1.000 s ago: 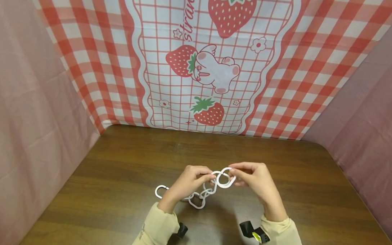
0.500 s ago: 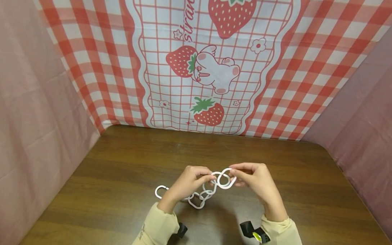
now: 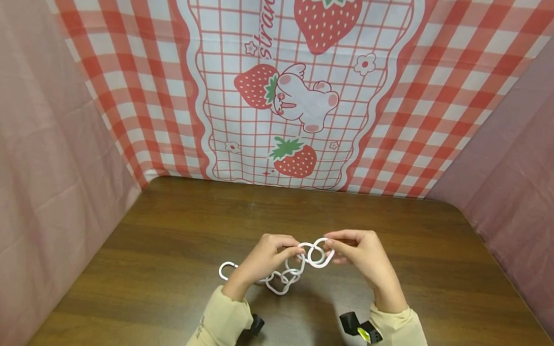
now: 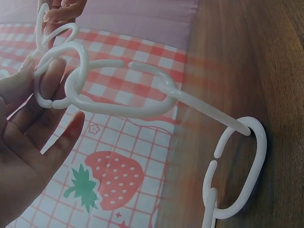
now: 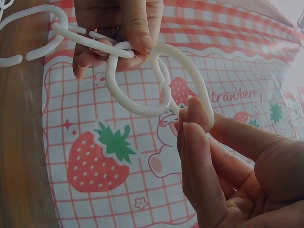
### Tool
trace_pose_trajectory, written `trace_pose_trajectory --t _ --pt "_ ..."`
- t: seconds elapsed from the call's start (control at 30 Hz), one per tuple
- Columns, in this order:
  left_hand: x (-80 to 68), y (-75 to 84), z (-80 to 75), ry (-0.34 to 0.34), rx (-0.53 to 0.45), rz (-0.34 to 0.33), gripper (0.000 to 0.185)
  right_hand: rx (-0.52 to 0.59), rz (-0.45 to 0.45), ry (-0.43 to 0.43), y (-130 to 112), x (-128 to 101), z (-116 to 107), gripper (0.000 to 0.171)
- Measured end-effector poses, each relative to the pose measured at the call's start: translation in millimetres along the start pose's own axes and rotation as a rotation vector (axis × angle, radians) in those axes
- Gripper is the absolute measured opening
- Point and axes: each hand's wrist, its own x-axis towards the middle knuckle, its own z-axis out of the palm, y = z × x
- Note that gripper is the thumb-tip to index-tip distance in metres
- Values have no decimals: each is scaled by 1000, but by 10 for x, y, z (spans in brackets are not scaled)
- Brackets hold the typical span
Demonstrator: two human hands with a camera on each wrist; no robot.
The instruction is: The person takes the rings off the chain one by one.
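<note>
Bench (image 3: 163,271) surface lies bare to the left and right of the hands, bounded by pink cloth walls at both frame edges and the strawberry backdrop (image 3: 298,92) at the top. Chain (image 3: 273,280) of white plastic links trails from lower centre-left up to centre. Left hand (image 3: 265,256) fingers pinch one raised link; right hand (image 3: 365,257) fingers pinch the end link (image 3: 322,253), which is hooked through it. Compared with a second ago, both hands and links sit almost unchanged.
</note>
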Motion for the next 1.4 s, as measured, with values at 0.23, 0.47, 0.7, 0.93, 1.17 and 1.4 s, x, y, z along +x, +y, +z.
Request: trace_pose_trajectory --t 0.23,0.47,0.7,0.93,1.17,1.4 --pt "2 -10 5 5 8 -4 17 -17 -8 6 5 -7 -3 27" --pt "4 -21 17 11 -8 -20 18 -18 -26 22 18 -2 6 25" --pt "8 -14 21 14 -39 -57 19 -12 -63 41 14 3 13 25" --pt "9 3 17 13 -66 -75 22 -26 -77 52 22 1 15 24" --pt "13 -5 24 8 -102 -107 24 -52 -80 67 37 15 24 21" --pt "10 14 18 16 -110 -114 24 -78 -92 83 11 7 24 22"
